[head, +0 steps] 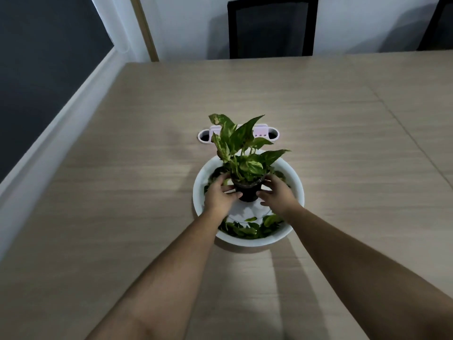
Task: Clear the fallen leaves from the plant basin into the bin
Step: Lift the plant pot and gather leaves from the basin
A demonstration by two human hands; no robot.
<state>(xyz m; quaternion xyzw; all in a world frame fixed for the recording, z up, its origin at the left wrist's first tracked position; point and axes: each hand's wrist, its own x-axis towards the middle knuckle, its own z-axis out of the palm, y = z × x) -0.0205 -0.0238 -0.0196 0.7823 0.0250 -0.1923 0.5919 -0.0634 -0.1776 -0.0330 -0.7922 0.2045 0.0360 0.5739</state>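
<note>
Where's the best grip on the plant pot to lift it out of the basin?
Grip the pot by its dark side wall, below the rim, coming in from left and right. It stands upright in the basin, and the foliage spreads over its top, blocking a grasp from above.

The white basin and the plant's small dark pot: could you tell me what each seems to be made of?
The basin looks like smooth white plastic, perhaps glazed ceramic: even colour, thick rounded rim, soft sheen. The pot looks like thin dark plastic with a matte finish, though blur leaves that uncertain.
</note>
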